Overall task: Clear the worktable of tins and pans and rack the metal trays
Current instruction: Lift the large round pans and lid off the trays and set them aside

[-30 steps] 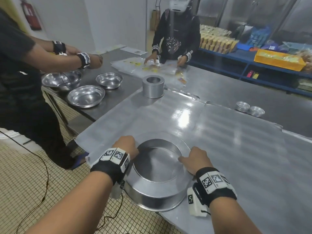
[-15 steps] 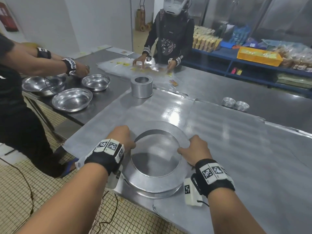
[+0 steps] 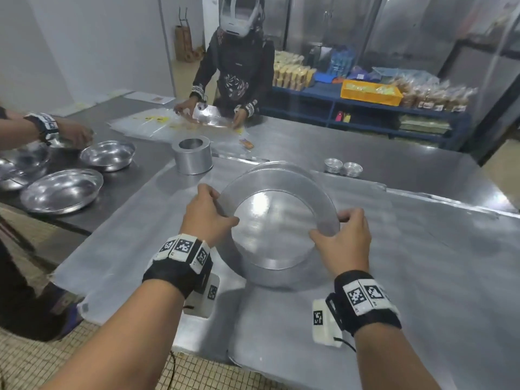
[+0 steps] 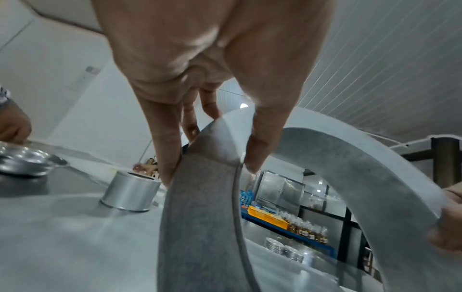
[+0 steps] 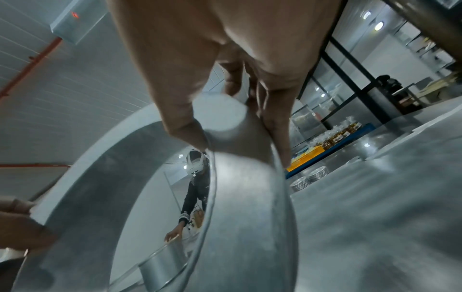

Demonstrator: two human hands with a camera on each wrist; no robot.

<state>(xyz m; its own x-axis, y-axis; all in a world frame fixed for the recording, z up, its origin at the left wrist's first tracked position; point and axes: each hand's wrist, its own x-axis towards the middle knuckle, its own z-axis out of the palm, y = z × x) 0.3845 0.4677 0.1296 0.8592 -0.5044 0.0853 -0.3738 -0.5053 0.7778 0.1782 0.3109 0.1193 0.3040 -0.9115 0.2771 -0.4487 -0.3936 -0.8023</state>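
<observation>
The steel worktable (image 3: 422,249) fills the near ground, a pale sheet (image 3: 126,229) laid over its left part, with a darker side table (image 3: 118,187) joined at the left and cream floor tiles below. Two other people work at it: one across the table wearing a white headset (image 3: 237,12), another at the far left of whom only wristbanded forearms show. Behind stand steel cabinets and a blue shelf (image 3: 365,108) carrying a yellow crate (image 3: 371,92) and bagged goods. Over the table's near part both forearms reach forward, each wrist banded in black with square black-and-white marker tags (no readable writing anywhere). Between them the large round pan (image 3: 277,220) is held clear of the table and tipped, its open mouth turned away and its flat base toward the head camera. The left hand (image 3: 206,218) grips the pan's left rim, thumb on the base side and fingers (image 4: 170,150) curled over the edge; the right hand (image 3: 344,240) pinches the right rim likewise, thumb opposite fingers (image 5: 277,126). Farther off, a small cylindrical tin (image 3: 192,159) stands upright on the sheet, three shallow steel bowls (image 3: 107,154) sit on the side table, and two stacks of little fluted moulds (image 3: 343,167) rest side by side on the bare steel.
</observation>
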